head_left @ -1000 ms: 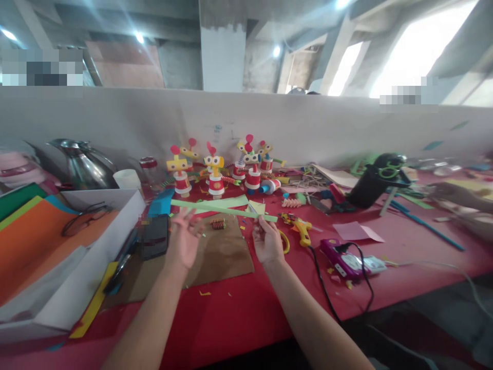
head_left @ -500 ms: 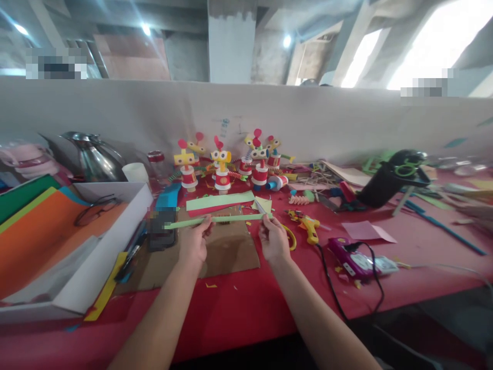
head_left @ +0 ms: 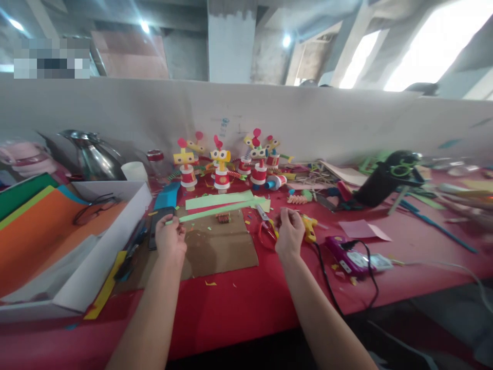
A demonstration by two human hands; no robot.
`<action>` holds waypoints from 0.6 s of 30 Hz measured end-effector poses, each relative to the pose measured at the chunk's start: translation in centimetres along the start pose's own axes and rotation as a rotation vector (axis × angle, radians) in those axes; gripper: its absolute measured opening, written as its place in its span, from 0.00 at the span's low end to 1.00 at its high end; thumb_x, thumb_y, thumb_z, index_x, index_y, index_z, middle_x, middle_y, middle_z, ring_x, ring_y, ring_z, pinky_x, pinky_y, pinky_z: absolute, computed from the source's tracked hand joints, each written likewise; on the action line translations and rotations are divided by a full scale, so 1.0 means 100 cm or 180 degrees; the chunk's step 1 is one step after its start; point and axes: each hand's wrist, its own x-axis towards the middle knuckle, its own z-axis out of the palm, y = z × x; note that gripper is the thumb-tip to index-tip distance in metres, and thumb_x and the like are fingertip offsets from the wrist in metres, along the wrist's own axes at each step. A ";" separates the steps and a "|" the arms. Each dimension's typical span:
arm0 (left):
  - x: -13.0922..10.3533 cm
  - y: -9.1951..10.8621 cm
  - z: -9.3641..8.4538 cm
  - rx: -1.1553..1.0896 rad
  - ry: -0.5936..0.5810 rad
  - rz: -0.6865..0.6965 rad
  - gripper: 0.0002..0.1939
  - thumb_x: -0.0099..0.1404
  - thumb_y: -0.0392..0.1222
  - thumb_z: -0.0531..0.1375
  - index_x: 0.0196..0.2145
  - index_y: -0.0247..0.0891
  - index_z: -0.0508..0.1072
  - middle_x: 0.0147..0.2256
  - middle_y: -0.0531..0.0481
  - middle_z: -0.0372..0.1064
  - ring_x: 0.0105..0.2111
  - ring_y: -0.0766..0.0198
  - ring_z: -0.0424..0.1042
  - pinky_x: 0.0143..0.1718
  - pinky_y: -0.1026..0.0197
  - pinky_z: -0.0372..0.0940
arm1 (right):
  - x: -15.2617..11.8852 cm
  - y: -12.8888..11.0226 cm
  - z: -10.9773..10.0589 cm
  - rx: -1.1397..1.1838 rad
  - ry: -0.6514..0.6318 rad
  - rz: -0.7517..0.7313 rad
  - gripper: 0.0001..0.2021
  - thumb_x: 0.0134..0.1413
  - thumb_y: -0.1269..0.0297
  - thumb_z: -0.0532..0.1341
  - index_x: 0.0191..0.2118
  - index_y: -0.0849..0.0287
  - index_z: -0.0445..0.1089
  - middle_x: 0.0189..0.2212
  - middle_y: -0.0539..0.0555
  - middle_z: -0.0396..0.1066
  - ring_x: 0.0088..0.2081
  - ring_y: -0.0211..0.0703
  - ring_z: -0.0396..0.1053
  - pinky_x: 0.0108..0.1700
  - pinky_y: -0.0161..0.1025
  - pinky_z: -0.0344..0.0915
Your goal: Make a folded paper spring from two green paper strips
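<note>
My left hand [head_left: 170, 240] pinches the left end of a narrow light green paper strip [head_left: 215, 210], which slants up to the right above a piece of cardboard [head_left: 219, 252]. My right hand [head_left: 289, 234] is apart from the strip, its fingers curled together with nothing visible in them. Just left of it lie scissors [head_left: 265, 228] with red and yellow handles, partly hidden by the hand. A small red-and-green folded paper spring [head_left: 223, 218] lies on the cardboard. Behind the strip is a wider light green paper piece [head_left: 217, 199].
Several paper-cup figures [head_left: 221, 180] stand at the back. A white box [head_left: 73, 288] of coloured sheets is at left, with a phone [head_left: 157, 226] beside it. A yellow glue gun [head_left: 310, 228], a purple power strip [head_left: 346, 257] with cables and a black holder [head_left: 379, 180] stand right.
My right hand has let go of the green strip and moved right. My left hand has moved left and still grips the strip. The paper spring and the scissors are more exposed.
</note>
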 end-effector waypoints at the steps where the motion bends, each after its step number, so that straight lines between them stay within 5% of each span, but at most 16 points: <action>1: 0.001 0.001 0.000 -0.0013 0.0020 0.0024 0.14 0.55 0.22 0.55 0.33 0.40 0.65 0.21 0.57 0.63 0.18 0.72 0.65 0.17 0.73 0.55 | 0.003 -0.002 -0.005 -0.0639 -0.0266 -0.0299 0.11 0.53 0.56 0.57 0.34 0.59 0.66 0.25 0.48 0.66 0.25 0.36 0.63 0.28 0.33 0.60; 4: 0.003 0.004 0.002 -0.0112 -0.0116 -0.0197 0.16 0.56 0.19 0.51 0.33 0.40 0.65 0.21 0.56 0.62 0.19 0.72 0.66 0.17 0.74 0.57 | 0.006 -0.006 -0.019 -0.2866 -0.1209 -0.0754 0.12 0.49 0.63 0.61 0.41 0.58 0.68 0.36 0.55 0.68 0.38 0.45 0.67 0.38 0.38 0.61; 7: 0.002 0.002 0.005 -0.0172 -0.0252 -0.0568 0.12 0.57 0.20 0.52 0.28 0.36 0.65 0.22 0.53 0.63 0.21 0.73 0.68 0.20 0.75 0.61 | 0.003 -0.006 -0.025 -0.4182 -0.1598 -0.0550 0.18 0.49 0.60 0.61 0.47 0.56 0.65 0.42 0.59 0.65 0.44 0.51 0.66 0.38 0.39 0.61; 12: -0.001 -0.005 0.005 0.0342 -0.0569 -0.0567 0.11 0.55 0.21 0.55 0.27 0.35 0.69 0.23 0.52 0.64 0.20 0.73 0.67 0.20 0.74 0.64 | 0.000 -0.004 -0.027 -0.4610 -0.1881 -0.0298 0.16 0.59 0.57 0.52 0.52 0.53 0.60 0.42 0.57 0.64 0.38 0.47 0.69 0.33 0.37 0.60; 18: -0.001 -0.006 0.001 0.1280 -0.0433 0.0224 0.07 0.50 0.26 0.61 0.27 0.33 0.72 0.23 0.53 0.66 0.17 0.73 0.66 0.21 0.71 0.64 | -0.003 -0.014 -0.030 -0.4887 -0.1972 -0.0323 0.15 0.62 0.61 0.49 0.51 0.55 0.60 0.43 0.60 0.63 0.41 0.50 0.69 0.33 0.39 0.61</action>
